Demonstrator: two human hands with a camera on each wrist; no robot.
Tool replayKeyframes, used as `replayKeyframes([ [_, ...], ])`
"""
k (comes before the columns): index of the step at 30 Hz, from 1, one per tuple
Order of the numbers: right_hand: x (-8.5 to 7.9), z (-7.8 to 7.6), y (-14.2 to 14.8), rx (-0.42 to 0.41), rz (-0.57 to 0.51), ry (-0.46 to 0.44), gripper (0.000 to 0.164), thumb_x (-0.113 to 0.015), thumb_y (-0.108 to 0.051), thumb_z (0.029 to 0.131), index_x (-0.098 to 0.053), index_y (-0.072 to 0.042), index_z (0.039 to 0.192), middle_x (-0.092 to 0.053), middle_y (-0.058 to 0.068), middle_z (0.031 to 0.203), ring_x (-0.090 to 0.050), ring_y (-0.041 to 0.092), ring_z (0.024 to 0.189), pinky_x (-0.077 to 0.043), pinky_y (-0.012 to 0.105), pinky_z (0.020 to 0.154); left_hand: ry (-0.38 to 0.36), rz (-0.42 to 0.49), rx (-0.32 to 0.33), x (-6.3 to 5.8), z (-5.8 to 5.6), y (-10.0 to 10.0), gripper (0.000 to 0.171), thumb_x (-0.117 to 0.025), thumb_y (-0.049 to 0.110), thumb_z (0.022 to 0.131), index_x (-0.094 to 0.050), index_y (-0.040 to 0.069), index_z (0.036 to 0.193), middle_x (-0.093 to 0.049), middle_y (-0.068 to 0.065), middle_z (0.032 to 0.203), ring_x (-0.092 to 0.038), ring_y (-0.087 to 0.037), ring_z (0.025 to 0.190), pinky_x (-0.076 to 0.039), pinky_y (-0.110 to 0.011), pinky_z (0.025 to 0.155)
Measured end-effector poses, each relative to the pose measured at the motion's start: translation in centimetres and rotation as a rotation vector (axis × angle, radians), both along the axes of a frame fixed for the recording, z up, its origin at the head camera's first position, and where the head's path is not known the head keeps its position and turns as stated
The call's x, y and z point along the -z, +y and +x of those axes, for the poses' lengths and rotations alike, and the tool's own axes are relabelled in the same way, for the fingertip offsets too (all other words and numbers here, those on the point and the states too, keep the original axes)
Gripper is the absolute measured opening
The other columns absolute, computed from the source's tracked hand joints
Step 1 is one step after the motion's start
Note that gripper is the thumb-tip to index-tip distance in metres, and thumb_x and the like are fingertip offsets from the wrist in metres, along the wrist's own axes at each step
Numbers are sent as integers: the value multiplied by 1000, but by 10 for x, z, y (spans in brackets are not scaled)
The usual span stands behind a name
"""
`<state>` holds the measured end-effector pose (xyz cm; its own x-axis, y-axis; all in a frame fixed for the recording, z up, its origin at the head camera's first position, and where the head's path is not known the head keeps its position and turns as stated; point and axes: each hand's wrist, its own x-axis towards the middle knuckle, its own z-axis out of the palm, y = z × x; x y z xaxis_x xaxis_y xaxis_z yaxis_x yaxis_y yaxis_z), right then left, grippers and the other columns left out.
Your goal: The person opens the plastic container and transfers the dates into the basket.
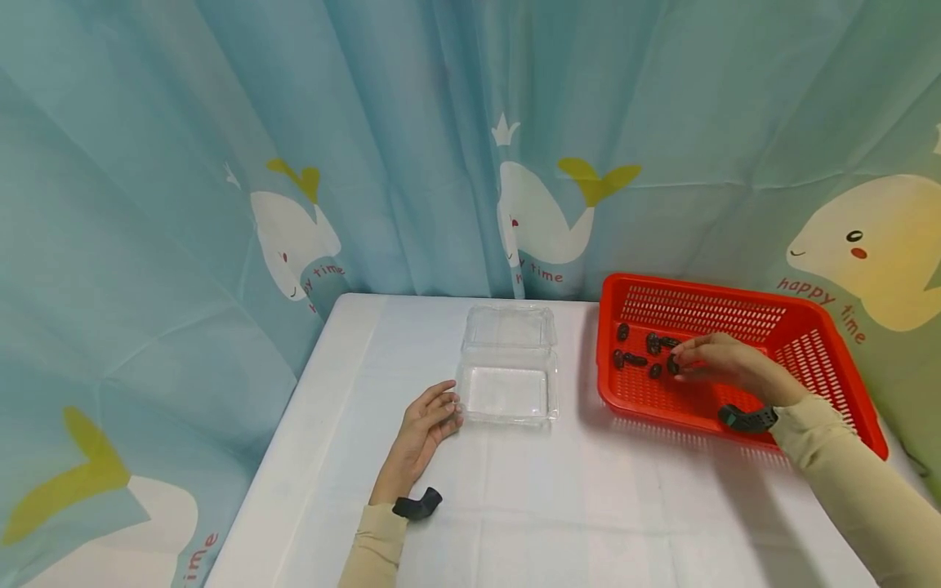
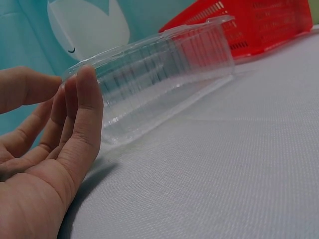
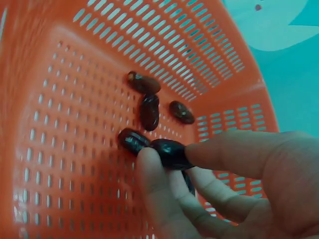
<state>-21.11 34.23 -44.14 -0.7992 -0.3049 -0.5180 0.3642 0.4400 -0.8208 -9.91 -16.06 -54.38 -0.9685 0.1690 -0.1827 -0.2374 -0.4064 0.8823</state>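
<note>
My left hand (image 1: 426,425) is at the left side of a clear plastic clamshell box (image 1: 507,392), which lies with its lid laid back. In the left wrist view, thumb and fingertips meet at the box's rim corner and hold it there. Over the red basket, my right hand (image 1: 713,359) reaches in from the right. Its thumb and fingers pinch a dark, glossy date (image 3: 172,153) in the right wrist view. Another date (image 3: 133,141) lies right beside the fingertip, and more dates (image 3: 149,112) lie on the basket floor.
The red plastic basket (image 1: 735,298) with slotted walls stands at the right of the white-covered table (image 1: 529,506). Several dates (image 1: 622,331) are spread over its left part. A blue curtain (image 1: 412,163) with whale prints hangs behind the table.
</note>
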Motion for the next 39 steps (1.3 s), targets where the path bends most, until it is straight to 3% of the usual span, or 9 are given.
replayKeyframes([
  [5, 1, 0, 5, -41, 18, 31, 30, -49, 0, 105, -59, 22, 122, -68, 1, 108, -70, 11, 95, -64, 37, 91, -8, 8, -6, 0, 0, 1, 52, -56, -2, 103, -40, -2, 152, -58, -1, 114, -62, -10, 98, -59, -22, 86],
  [13, 4, -5, 8, -58, 41, -9, 19, -55, 0, 104, -66, 11, 114, -71, -1, 102, -71, 9, 94, -64, 38, 92, -7, 15, -3, 0, 2, 3, 51, -55, -3, 104, -40, -2, 153, -58, 0, 114, -61, -10, 98, -59, -23, 87],
  [19, 8, -10, 6, -59, 86, -20, 14, -57, 1, 103, -69, 7, 104, -71, -4, 94, -71, 8, 88, -65, 34, 85, -11, 13, -3, 0, 4, 3, 50, -55, -2, 104, -40, -2, 152, -58, -1, 115, -61, -10, 98, -59, -23, 87],
  [29, 4, -12, 0, -75, 187, 17, 23, -59, -2, 102, -69, 18, 109, -75, 1, 91, -75, 13, 84, -66, 38, 81, -15, 10, 4, 0, 0, 5, 51, -55, -1, 104, -41, -3, 153, -59, -1, 115, -62, -11, 99, -60, -24, 86],
  [39, 1, -12, 7, -115, 196, 70, 28, -59, -1, 101, -67, 23, 113, -77, 8, 99, -72, 11, 83, -66, 36, 79, -34, 1, 44, -3, -11, 7, 52, -56, 2, 105, -40, -1, 154, -58, 0, 114, -62, -12, 100, -60, -25, 89],
])
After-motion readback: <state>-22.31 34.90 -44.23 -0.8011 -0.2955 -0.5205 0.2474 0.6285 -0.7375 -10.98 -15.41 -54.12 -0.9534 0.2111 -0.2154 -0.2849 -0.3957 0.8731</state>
